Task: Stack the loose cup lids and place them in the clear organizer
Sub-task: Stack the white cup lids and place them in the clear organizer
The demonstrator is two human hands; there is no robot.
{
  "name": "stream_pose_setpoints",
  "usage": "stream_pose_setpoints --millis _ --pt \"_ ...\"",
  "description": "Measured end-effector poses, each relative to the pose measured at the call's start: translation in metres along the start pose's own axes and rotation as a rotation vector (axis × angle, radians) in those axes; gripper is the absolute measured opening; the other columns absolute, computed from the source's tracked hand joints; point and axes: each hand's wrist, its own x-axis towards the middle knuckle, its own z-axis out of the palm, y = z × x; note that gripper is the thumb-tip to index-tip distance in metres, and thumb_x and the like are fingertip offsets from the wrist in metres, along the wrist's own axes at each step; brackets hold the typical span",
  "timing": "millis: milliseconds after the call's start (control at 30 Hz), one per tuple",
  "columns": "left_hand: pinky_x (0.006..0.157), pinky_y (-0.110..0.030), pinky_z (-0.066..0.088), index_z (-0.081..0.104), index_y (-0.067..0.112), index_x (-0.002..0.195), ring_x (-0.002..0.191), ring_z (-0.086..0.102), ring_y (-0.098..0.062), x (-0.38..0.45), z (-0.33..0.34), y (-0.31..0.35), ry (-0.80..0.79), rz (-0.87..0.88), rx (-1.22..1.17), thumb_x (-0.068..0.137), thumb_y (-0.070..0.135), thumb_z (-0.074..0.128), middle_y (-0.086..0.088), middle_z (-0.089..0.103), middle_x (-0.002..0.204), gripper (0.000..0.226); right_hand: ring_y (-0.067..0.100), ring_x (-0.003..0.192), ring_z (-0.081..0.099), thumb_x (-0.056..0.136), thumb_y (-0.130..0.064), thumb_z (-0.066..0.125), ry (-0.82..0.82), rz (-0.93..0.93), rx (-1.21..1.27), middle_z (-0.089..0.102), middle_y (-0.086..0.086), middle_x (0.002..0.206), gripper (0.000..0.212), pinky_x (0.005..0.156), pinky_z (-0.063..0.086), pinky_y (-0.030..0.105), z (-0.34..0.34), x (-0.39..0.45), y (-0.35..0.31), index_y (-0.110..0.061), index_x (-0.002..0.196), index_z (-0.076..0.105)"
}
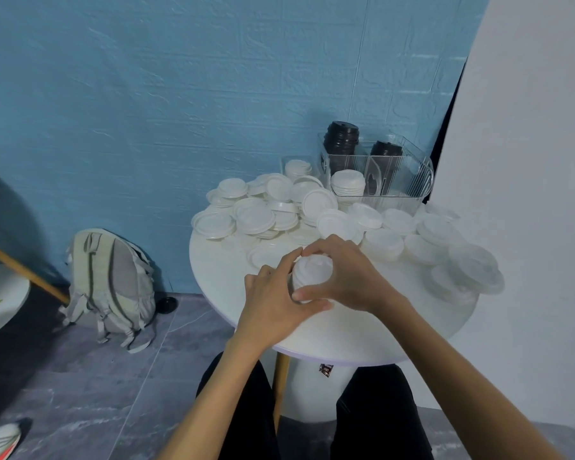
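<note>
on the white table (339, 340), left hand (273, 303) and right hand (349, 277) both curled around a lid stack (312, 270)

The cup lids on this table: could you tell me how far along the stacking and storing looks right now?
Done: the clear organizer already holds two black stacks and one white stack. In hand: the left hand and right hand grip a white lid stack on the table. Left: many loose lids lie scattered, so most of the job remains.
</note>
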Motion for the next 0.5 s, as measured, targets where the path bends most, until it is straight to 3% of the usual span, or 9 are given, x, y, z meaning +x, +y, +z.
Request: stream_pose_setpoints --millis 100,233,267,300,367,500 --pt "0.100 -0.032 0.027 0.021 0.052 0.152 0.112 0.040 -0.012 -0.001 0.000 0.001 -0.016 -0.003 0.000 0.067 0.084 0.069 0.012 0.059 0.100 0.103 0.015 0.111 0.046 0.056 -0.050 0.093 0.037 0.008 0.035 0.055 -0.012 0.111 0.068 0.096 0.042 0.034 0.007 -0.001 0.006 -0.037 0.115 0.064" --pt "0.093 -0.032 0.028 0.016 0.053 0.157 0.101 0.043 -0.014 -0.003 0.000 0.004 -0.023 0.075 0.030 0.081 0.071 0.068 0.015 0.053 0.078 0.094 0.015 0.114 0.043 0.059 -0.058 0.090 0.046 0.032 0.041 0.053 -0.014 0.111 0.071 0.097 0.035 0.035 0.012 -0.002 0.010 -0.037 0.121 0.061" --pt "0.092 -0.032 0.028 0.016 0.055 0.157 0.104 0.044 -0.015 -0.003 -0.001 0.004 -0.015 0.096 0.051 0.084 0.068 0.067 0.016 0.058 0.086 0.089 0.015 0.114 0.043 0.060 -0.061 0.088 0.043 0.038 0.029 0.052 -0.014 0.112 0.073 0.097 0.033 0.035 0.013 -0.002 0.011 -0.037 0.122 0.060" --pt "0.094 -0.032 0.026 0.018 0.057 0.156 0.112 0.044 -0.017 -0.003 0.000 0.003 -0.011 0.109 0.082 0.086 0.066 0.066 0.019 0.063 0.108 0.085 0.014 0.113 0.043 0.059 -0.064 0.087 0.046 0.043 0.021 0.052 -0.015 0.112 0.074 0.098 0.032 0.036 0.014 -0.003 0.011 -0.037 0.122 0.060" --pt "0.095 -0.028 0.018 0.026 0.063 0.151 0.129 0.037 -0.015 -0.002 0.000 0.001 -0.017 0.132 0.146 0.088 0.065 0.062 0.016 0.046 0.152 0.072 0.013 0.115 0.042 0.060 -0.065 0.087 0.068 0.050 0.021 0.052 -0.016 0.117 0.079 0.099 0.029 0.034 0.015 -0.003 0.010 -0.037 0.127 0.056" --pt "0.088 -0.024 0.014 0.047 0.062 0.138 0.122 0.034 -0.005 -0.001 0.000 0.001 -0.013 0.121 0.134 0.083 0.070 0.061 0.024 0.047 0.149 0.057 0.010 0.123 0.040 0.065 -0.061 0.086 0.044 0.053 0.051 0.052 -0.015 0.130 0.095 0.107 0.025 0.033 0.009 -0.006 0.007 -0.035 0.146 0.043"
